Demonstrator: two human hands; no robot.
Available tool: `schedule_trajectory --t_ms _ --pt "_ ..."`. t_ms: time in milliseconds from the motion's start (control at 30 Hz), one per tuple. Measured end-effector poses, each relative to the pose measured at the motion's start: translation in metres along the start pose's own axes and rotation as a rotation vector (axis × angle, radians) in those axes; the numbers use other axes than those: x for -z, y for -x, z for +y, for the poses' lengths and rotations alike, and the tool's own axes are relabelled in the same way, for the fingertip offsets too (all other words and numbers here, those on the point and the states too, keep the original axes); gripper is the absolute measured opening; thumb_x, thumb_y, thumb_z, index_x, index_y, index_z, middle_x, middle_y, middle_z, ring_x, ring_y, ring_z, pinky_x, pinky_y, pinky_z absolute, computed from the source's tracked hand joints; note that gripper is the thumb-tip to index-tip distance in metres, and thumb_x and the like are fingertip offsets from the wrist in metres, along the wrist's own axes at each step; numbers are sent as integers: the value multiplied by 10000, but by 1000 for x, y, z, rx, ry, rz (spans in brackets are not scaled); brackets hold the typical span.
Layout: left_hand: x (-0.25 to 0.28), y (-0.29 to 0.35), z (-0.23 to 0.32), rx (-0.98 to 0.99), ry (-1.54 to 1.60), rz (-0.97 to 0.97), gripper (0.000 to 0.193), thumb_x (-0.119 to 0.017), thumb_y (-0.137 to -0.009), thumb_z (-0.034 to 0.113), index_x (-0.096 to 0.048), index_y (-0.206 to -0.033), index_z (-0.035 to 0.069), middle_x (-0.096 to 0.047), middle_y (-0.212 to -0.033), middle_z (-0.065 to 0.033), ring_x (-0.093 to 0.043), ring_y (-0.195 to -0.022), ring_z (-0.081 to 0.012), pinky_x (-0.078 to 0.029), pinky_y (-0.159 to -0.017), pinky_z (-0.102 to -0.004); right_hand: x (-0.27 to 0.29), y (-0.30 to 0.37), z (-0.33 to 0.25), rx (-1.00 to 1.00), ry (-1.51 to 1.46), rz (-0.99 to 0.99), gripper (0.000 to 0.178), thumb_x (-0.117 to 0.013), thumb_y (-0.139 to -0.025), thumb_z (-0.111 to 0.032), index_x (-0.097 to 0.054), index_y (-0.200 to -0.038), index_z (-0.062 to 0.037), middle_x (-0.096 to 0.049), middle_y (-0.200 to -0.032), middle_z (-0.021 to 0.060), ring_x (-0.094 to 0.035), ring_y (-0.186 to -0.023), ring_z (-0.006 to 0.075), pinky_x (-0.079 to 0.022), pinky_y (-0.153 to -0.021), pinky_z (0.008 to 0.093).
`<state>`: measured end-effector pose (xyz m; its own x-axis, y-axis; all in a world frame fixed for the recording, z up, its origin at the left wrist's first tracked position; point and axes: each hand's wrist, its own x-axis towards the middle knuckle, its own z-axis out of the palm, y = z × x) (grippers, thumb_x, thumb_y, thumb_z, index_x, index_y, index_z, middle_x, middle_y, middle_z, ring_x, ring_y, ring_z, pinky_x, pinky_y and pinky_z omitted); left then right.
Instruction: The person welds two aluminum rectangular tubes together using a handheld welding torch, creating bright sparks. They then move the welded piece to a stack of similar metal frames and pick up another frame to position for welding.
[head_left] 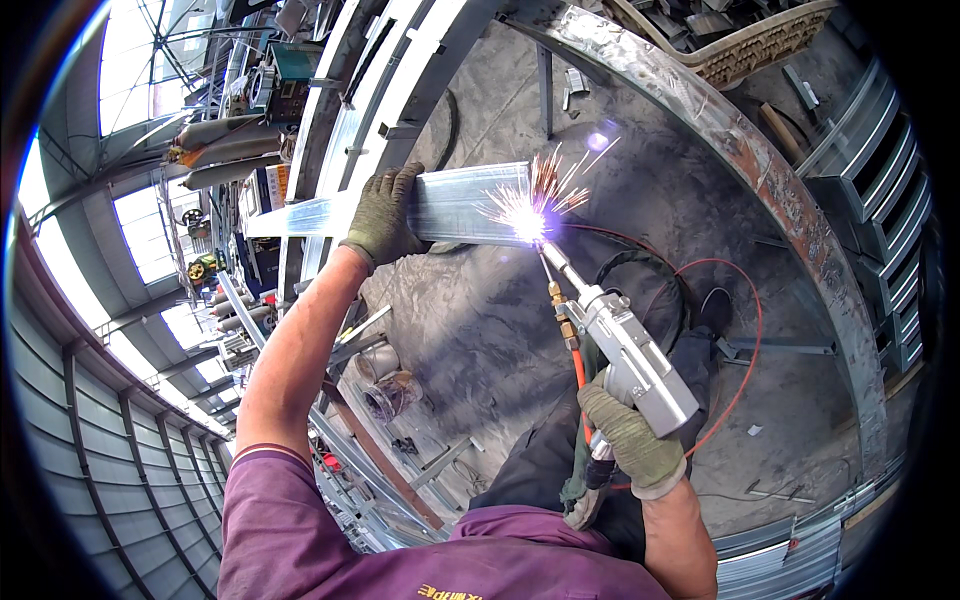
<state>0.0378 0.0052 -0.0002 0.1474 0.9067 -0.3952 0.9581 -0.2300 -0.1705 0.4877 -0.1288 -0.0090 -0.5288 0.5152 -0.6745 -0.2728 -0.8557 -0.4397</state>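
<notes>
Head view, and we're mid-burn: left hand (384,216) clasping the metal beam (465,203) out in front, right hand (634,438) wrapped round the torch (632,345), sparks (532,214) bursting at the beam's right end, glare hiding what's done or left.

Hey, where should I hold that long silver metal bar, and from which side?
Likely mid-length, well left of the sparks, coming from the near side: the silver metal bar lies crosswise, the sparks burst at its right end, and it looks narrower leftward. The gloved left hand grips it there.
</notes>
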Motion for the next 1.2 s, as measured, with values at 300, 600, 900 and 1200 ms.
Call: schedule_trajectory --t_ms 300,600,900,1200 --pt "-1 -6 3 -54 -36 57 968 -984 -565 320 -529 -1374 45 -613 -1252 -196 -604 -1183 -404 -501 -1064 -492 -1 -2 2 27 10 16 63 -787 -1002 -80 -731 -979 -64 -681 -810 -16 -642 -681 82 -510 -608 264" --pt "-8 1 -5 8 -47 -10 1168 -988 -546 306 -437 -1542 44 -581 -1343 -211 -569 -1280 -423 -454 -1149 -494 1 1 2 29 12 -18 66 -777 -1007 -64 -726 -965 -61 -679 -804 -18 -635 -669 75 -499 -596 257" --pt "-5 -1 -2 40 -34 -27 1198 -997 -535 290 -424 -1558 42 -574 -1400 -221 -559 -1322 -426 -435 -1191 -501 -1 3 1 36 6 -1 54 -774 -1003 -48 -731 -972 -60 -670 -788 -25 -624 -656 69 -484 -582 250" --pt "1 0 3 29 4 -30 1249 -1004 -525 285 -397 -1590 47 -563 -1454 -230 -536 -1383 -433 -414 -1229 -499 0 6 2 15 -2 0 50 -776 -995 -39 -732 -977 -53 -672 -793 -22 -627 -659 69 -487 -585 251"
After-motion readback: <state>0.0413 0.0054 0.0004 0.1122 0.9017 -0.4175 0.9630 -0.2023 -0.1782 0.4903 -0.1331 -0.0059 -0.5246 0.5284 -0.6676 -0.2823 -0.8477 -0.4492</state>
